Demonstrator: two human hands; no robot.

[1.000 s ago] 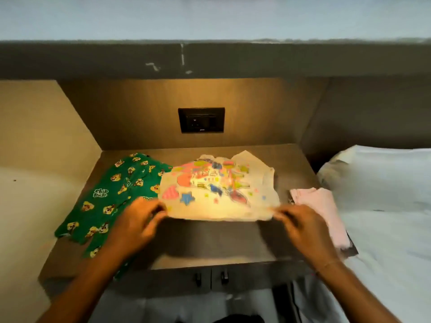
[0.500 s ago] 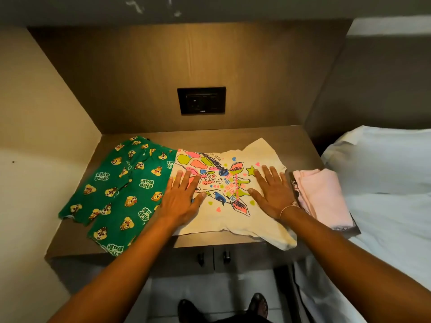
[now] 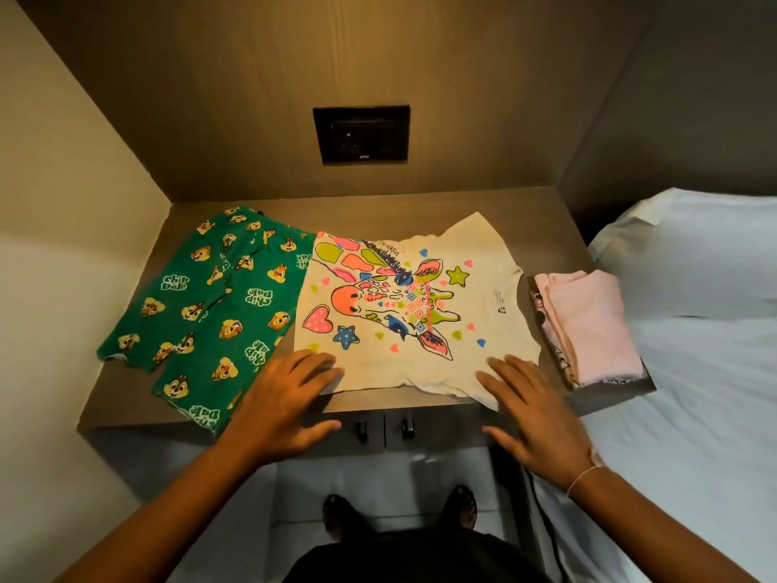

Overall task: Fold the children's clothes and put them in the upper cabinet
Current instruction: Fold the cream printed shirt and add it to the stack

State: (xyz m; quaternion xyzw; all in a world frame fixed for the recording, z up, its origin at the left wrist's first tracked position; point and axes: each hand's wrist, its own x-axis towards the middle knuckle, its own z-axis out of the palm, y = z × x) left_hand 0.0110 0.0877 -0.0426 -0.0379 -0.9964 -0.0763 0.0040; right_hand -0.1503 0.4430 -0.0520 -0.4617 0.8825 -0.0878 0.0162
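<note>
A cream T-shirt with a bright giraffe print (image 3: 410, 305) lies spread flat in the middle of the brown counter (image 3: 378, 204). My left hand (image 3: 286, 401) rests flat at the shirt's near left corner, fingers spread. My right hand (image 3: 534, 410) lies flat on its near right corner, over the counter edge. Neither hand grips the cloth. Green printed children's shorts (image 3: 210, 309) lie unfolded to the left, one leg hanging over the edge. A folded pink garment (image 3: 588, 326) sits at the right end.
A black wall socket (image 3: 360, 134) is set in the back panel. Two small cabinet doors with handles (image 3: 383, 429) are below the counter. A white bed with a pillow (image 3: 693, 330) fills the right side. A beige wall closes the left. My feet stand below.
Both hands slid from the middle of the T-shirt back to its near edge, flattening it. The camera tilted further down, and the upper ledge left the view.
</note>
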